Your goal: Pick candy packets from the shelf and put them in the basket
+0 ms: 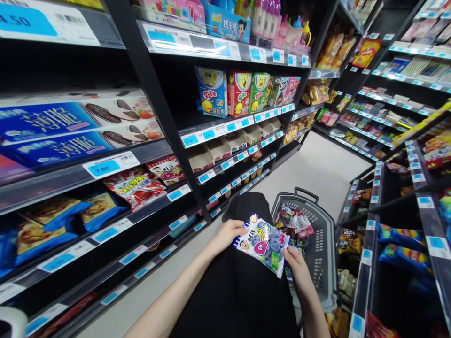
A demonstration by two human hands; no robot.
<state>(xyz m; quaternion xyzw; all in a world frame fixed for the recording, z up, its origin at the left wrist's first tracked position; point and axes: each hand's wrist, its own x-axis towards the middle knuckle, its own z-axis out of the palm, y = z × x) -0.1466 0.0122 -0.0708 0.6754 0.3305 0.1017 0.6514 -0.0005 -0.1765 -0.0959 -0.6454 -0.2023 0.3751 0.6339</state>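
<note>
— What have you got?
— A candy bag [263, 244], over the basket [322, 244]. My left hand [228, 233] pinches its top corner; my right hand [296, 265] grips the lower edge.

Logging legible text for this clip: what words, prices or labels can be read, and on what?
"4.50": blue price tag, top left shelf edge.
"7.00": blue price tag under the blue cookie boxes.
Chinese characters on those boxes, the carton and the snack bag held in the left hand and right hand: too small to read.
Other shelf tags: too small.
</note>
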